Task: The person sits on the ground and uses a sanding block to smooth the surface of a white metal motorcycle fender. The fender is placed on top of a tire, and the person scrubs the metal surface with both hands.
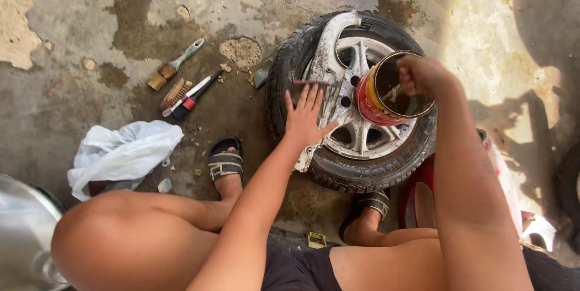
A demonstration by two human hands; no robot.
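While the red can sits tilted on the silver alloy wheel, its open mouth faces up toward the camera and its inside looks dark. The right hand is over the rim of the can, with the fingers closed together around a thin tool whose end goes down into the can; what kind of tool it is, I cannot tell. The left hand lies flat on a curved silver-grey piece that rests across the left side of the wheel, and its fingers are spread apart and hold nothing. The wheel carries a black tire and lies flat on the concrete floor, which is stained and wet in places.

Both feet in black sandals stand just beside the tire, one at its left and one below it. To the left of the tire, well apart from the hands, lie a paintbrush with a pale handle, a wire brush and a dark tool with a red band. A crumpled white plastic bag lies further left, near the knee. A shiny metal object shows at the lower left corner.
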